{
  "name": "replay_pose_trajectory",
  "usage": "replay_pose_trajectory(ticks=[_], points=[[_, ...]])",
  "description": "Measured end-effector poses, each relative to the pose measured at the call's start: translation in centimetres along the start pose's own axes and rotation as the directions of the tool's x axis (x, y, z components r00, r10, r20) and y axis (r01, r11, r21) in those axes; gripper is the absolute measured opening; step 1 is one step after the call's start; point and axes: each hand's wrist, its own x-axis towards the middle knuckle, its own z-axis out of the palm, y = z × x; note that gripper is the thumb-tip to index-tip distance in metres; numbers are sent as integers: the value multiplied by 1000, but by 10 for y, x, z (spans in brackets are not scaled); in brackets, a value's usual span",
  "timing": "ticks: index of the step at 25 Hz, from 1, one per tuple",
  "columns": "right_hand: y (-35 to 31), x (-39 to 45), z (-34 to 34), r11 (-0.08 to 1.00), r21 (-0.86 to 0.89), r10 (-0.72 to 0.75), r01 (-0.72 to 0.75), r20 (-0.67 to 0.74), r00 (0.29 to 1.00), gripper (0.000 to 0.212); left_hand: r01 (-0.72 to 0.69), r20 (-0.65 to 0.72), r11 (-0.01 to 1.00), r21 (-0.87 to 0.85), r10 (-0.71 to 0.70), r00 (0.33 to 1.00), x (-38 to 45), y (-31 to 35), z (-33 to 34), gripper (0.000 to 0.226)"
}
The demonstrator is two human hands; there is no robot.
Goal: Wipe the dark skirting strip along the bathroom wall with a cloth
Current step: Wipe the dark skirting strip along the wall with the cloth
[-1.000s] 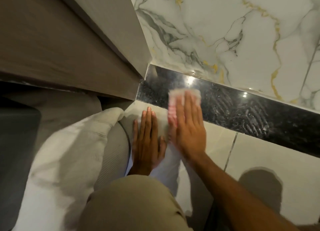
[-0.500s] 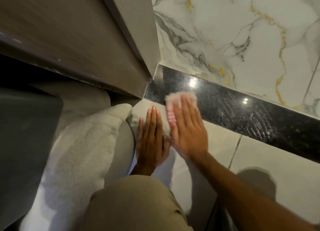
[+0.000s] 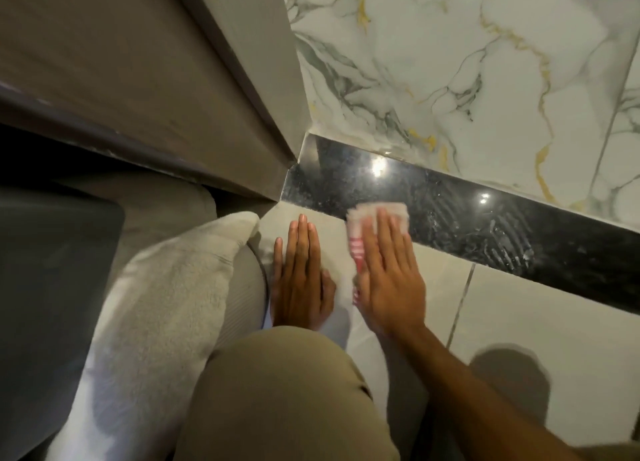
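Observation:
The dark glossy skirting strip [image 3: 485, 225] runs from the door frame corner down to the right, between the marble wall and the pale floor tiles. My right hand [image 3: 389, 270] lies flat with its fingers pressing a white cloth with red stripes [image 3: 360, 218] against the strip's lower edge. The cloth sticks out above and to the left of my fingers. My left hand [image 3: 301, 273] rests flat on the floor tile just left of it, fingers together, holding nothing. Streaky wipe marks show on the strip to the right.
A white-and-gold marble wall [image 3: 467, 73] rises above the strip. A grey door frame [image 3: 214, 90] meets it at the corner. A white towel [image 3: 166, 305] lies on the floor at left beside a dark mat [image 3: 52, 270]. My bent knee [image 3: 277, 391] fills the bottom centre.
My right hand has slid the cloth to the right along the strip, away from the corner. My left hand has stayed flat on the floor.

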Motion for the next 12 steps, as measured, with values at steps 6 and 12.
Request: replay_pose_trajectory(ticks=[6,12], points=[[-13,109,-4,972,89,227,-218,-106,968,70,7,-13,1000,22,-7,1000,1,-2,6,69],[7,-16,-2,997,68,25,-26,15,1000,67,-25,7,999,22,24,1000,-2,-4,-1,69]])
